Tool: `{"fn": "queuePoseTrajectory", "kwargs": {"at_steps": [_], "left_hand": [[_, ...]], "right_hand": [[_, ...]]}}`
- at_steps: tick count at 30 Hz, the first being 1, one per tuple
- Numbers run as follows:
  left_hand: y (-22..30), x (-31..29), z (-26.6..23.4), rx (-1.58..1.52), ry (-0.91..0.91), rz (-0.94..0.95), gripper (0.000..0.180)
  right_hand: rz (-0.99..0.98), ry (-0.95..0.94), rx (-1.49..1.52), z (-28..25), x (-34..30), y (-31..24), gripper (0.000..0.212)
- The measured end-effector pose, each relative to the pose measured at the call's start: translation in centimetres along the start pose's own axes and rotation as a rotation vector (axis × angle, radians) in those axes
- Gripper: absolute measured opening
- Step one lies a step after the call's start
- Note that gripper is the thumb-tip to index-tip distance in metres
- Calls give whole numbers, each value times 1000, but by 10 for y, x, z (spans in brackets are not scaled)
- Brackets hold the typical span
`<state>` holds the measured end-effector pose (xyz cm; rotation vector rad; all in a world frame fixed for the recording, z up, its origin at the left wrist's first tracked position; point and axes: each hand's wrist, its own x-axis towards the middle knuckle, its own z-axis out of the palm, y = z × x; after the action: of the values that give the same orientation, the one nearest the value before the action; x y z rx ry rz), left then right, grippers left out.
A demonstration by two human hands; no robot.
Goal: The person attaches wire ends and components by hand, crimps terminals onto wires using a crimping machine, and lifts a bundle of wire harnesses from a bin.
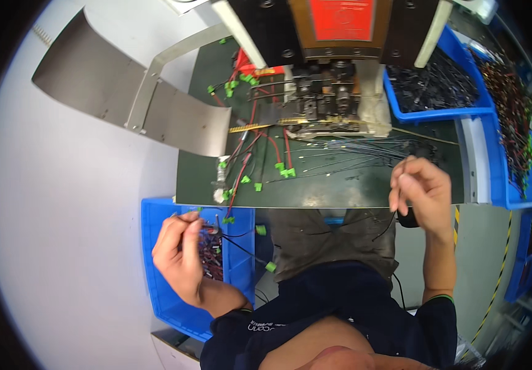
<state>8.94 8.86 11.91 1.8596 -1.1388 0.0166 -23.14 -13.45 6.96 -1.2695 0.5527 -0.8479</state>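
My left hand [179, 250] is closed in a pinch above the blue bin [239, 243] at the left. Its fingers hold a small bundle of dark wire leads [240, 250], with green connectors [270, 266] hanging from the ends to the right. Over the front right edge of the green worktable [315, 192], my right hand [422, 190] pinches a thin black wire [386, 229], whose free end droops below the edge. Near that hand lies a spread of thin dark wires [352, 151] with bare tips. The fingertips themselves are partly hidden in both hands.
A crimping press [333, 98] stands at the back middle. Red and black leads with green connectors [285, 172] lie left of it. A curved metal chute [182, 120] reaches in from the left. Blue bins of black parts [435, 86] and coloured leads [512, 117] stand at the right.
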Motion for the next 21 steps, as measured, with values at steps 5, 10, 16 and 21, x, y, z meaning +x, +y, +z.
{"fn": "queuePoseTrajectory", "kwargs": {"at_steps": [5,10,16,21], "left_hand": [[-1,-13,45,-629,-291,-362,16],[-6,-29,109,-854,-424,-374,7],[4,-32,155,-1008,-374,-380,10],[-4,-40,169,-1034,-314,-350,11]], "right_hand": [[227,-38,90,40,-7,60,16],[182,-90,76,67,-8,78,14],[-4,-24,80,74,-5,85,10],[-57,-37,-112,77,0,81,5]]}}
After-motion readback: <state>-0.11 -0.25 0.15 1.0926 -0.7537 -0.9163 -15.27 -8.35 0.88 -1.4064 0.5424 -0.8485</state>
